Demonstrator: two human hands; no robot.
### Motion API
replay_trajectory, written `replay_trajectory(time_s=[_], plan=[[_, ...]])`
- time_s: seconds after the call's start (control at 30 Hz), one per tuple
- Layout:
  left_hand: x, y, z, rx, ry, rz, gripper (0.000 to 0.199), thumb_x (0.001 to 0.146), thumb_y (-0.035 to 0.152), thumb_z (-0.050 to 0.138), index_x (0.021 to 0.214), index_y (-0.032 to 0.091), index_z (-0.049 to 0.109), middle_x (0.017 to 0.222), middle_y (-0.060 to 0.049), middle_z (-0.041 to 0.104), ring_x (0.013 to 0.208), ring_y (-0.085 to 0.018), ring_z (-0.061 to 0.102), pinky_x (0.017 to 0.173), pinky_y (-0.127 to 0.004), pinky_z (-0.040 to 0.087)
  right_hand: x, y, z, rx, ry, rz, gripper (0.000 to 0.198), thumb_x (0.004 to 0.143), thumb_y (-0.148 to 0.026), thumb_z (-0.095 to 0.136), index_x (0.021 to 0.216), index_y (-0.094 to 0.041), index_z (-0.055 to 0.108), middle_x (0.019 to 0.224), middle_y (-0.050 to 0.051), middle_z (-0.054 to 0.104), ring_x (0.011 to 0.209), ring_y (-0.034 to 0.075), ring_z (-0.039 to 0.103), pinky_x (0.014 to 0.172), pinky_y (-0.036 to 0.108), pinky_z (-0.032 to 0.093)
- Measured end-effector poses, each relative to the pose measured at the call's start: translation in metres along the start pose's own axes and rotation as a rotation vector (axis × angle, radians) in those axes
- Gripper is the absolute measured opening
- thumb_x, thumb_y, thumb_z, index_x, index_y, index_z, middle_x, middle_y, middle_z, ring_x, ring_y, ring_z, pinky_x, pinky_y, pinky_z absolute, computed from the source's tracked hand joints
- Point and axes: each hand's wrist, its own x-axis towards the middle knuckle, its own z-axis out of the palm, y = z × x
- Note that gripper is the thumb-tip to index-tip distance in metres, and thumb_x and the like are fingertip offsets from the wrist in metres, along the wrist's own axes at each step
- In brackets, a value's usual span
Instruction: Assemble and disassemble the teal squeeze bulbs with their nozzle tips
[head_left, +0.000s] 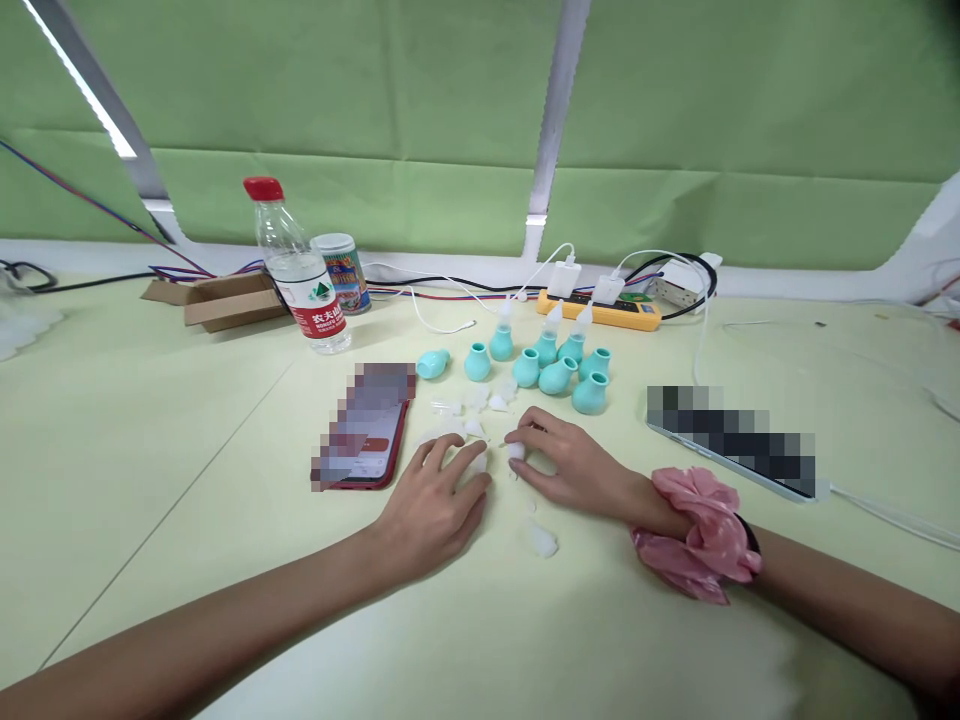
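Your two hands are near each other over the table (247, 560), with a gap between them. Your right hand (566, 460) has its thumb and fingers closed on one small white piece (516, 451); your left hand (435, 505) curls its fingers over one translucent piece (481, 462), though you cannot tell whether they grip it. Just beyond your fingers lie more pale scraps (446, 408), too crowded to count surely, and one larger loose flake (543, 541) sits nearer you. Behind these you have nine teal bulbs (590, 395): three carry clear nozzles (553, 316), six show none, and the leftmost lies on its side. Two phones (379, 430) flank the work, one on each side. Farther back are one red-capped bottle (307, 290), one can (346, 270), one cardboard box (232, 305) and one yellow power strip (634, 317) bearing two white adapters (564, 279). One pink scrunchie (705, 530) circles your right wrist.
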Motion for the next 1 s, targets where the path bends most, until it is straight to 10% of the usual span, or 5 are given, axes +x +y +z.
replay_trajectory(time_s=[0.27,0.63,1.0], plan=[[0.012,-0.023,-0.018,0.258,0.04,0.003,0.026,0.077,0.022,0.042,0.095,0.012,0.058,0.099,-0.015,0.055,0.087,-0.029,0.046,0.066,-0.042,0.038,0.0,0.008,0.004,-0.039,0.177,0.017,0.023,0.074,-0.016,0.047,0.095,-0.017,0.054,0.095,0.01,0.048,0.078,0.019,0.051,0.064,0.032,0.046],[0.01,-0.03,-0.015,0.257,-0.056,-0.097,0.019,0.078,0.014,0.042,0.075,0.015,0.061,0.058,-0.01,0.058,0.072,-0.025,0.05,0.06,-0.036,0.034,0.001,-0.005,-0.008,-0.078,-0.118,-0.073,0.019,0.081,-0.02,0.045,0.09,-0.018,0.062,0.083,0.008,0.047,0.079,0.018,0.046,0.062,0.029,0.043],[0.0,0.004,-0.014,0.055,0.234,0.158,0.027,0.075,0.012,0.047,0.101,0.016,0.051,0.071,-0.004,0.058,0.056,-0.011,0.053,0.049,-0.022,0.043,0.002,-0.008,-0.009,0.119,0.034,-0.094,0.015,0.083,-0.021,0.043,0.08,-0.015,0.056,0.075,0.006,0.059,0.071,0.015,0.053,0.062,0.029,0.044]])
